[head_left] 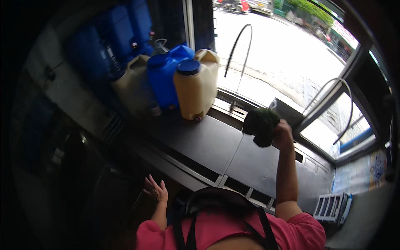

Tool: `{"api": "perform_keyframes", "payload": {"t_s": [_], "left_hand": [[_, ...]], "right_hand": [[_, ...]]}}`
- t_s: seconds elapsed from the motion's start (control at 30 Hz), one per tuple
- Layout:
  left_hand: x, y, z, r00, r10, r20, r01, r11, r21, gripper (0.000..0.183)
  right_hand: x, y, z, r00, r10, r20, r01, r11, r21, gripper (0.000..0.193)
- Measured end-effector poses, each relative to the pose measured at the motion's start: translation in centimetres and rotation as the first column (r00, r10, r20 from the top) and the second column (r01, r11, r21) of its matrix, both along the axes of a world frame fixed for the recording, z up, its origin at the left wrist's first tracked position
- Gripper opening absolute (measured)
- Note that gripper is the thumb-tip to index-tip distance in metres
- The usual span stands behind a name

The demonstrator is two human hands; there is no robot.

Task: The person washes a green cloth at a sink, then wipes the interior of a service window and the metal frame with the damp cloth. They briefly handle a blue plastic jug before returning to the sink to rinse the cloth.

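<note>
My right hand (283,134) is stretched out over the far side of the metal counter (208,139), closed on a dark, bunched cloth (261,126). The cloth hangs from the fist near the window sill; whether it touches the counter, I cannot tell. Low on the left, my left hand (157,190) is held away from the counter with its fingers spread and nothing in it. Left of the cloth stands a yellowish plastic jug (196,91) with a dark blue cap. A blue jug (163,81) and a duller beige jug (135,89) stand beside it.
Thin curved faucets (251,37) rise along the window, one by the sill and another tube (348,91) to the right. Narrow slots run along the counter's near edge. A white slatted rack (331,208) sits at the right. Large blue containers (121,31) stand in the back left.
</note>
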State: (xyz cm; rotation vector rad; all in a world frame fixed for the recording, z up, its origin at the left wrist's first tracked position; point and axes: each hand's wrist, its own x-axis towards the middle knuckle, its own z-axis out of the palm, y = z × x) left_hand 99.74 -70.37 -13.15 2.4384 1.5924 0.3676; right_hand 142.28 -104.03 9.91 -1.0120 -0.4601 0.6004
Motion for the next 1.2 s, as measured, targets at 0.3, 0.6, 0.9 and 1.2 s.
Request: {"api": "perform_keyframes", "payload": {"t_s": [0.3, 0.6, 0.9, 1.2], "left_hand": [[-26.2, -0.5, -0.8, 0.384, 0.922, -0.049, -0.923, 0.382, -0.044, 0.070], [-35.1, 6.1, 1.5, 0.677, 0.728, 0.107, -0.718, 0.622, 0.313, 0.072], [-37.0, 19.9, 11.8, 0.888, 0.368, 0.276, -0.460, 0.700, 0.546, 0.061], [-38.3, 24.1, 14.0, 0.915, 0.114, 0.387, -0.342, 0.730, 0.591, 0.023]], "right_hand": [[-20.3, 12.0, -17.3, 0.453, 0.580, -0.677, -0.450, 0.805, 0.388, 0.054], [-34.0, 29.4, -14.3, 0.419, 0.682, -0.599, -0.749, 0.633, 0.196, 0.067], [-44.6, 43.3, -10.1, 0.198, 0.752, -0.629, -0.811, 0.486, 0.326, 0.052], [-46.1, 49.8, -6.3, 0.336, 0.798, -0.500, -0.763, 0.542, 0.352, 0.052]]}}
